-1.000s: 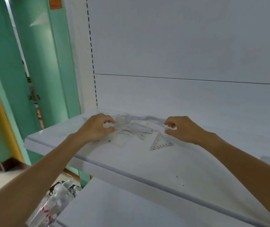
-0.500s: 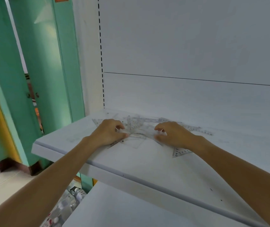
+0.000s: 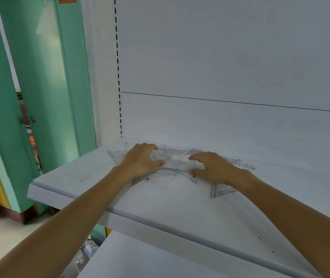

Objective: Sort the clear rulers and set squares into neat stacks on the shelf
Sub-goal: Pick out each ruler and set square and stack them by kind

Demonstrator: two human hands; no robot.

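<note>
Both left hand (image 3: 140,163) and right hand (image 3: 215,168) clasp rulers (image 3: 177,167) at shelf's (image 3: 160,207) rear.

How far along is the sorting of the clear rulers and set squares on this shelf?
Done: no neat stack shows. In hand: the left hand and right hand sit, fingers bent, on a jumbled pile of overlapping clear pieces; whether either has a grip is unclear. Left: separate the pile by type and gather the small set square by the right wrist.

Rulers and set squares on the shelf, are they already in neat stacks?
No, the rulers and set squares lie crisscrossed in one loose pile on the shelf.
</note>
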